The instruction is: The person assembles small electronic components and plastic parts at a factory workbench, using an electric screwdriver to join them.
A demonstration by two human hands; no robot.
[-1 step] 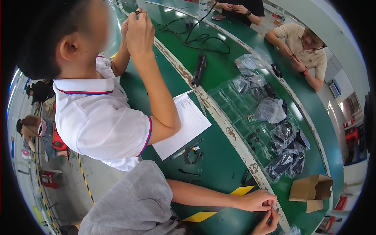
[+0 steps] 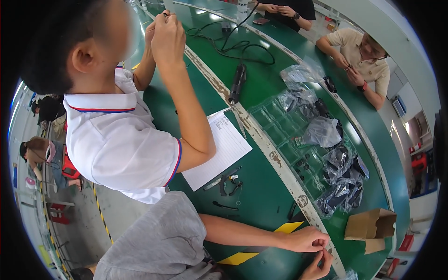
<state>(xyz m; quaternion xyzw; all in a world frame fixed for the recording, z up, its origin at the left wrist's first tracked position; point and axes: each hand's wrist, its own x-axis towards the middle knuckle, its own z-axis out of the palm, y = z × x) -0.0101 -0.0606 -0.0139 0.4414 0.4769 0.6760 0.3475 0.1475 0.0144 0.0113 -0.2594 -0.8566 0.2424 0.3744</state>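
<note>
Near the lower right, my left hand (image 2: 305, 239) is closed in a pinch, its fingertips by the bench's worn pale edge strip. My right hand (image 2: 317, 267) comes up from the lower edge, thumb and fingers curled to meet the left fingertips. Whatever lies between them is too small and too covered to make out. Left of my hands, loose on the green bench (image 2: 261, 186), are a slim dark curved part (image 2: 225, 206), several small dark parts (image 2: 228, 185) and a black strip-like part (image 2: 292, 211).
An open cardboard box (image 2: 368, 228) stands right of my hands. Beyond the strip lie a clear compartment tray (image 2: 280, 126), bagged black parts (image 2: 340, 191) and a corded black electric screwdriver (image 2: 237, 83). A co-worker in white (image 2: 116, 135) sits close on my left, beside a lined paper sheet (image 2: 219, 149).
</note>
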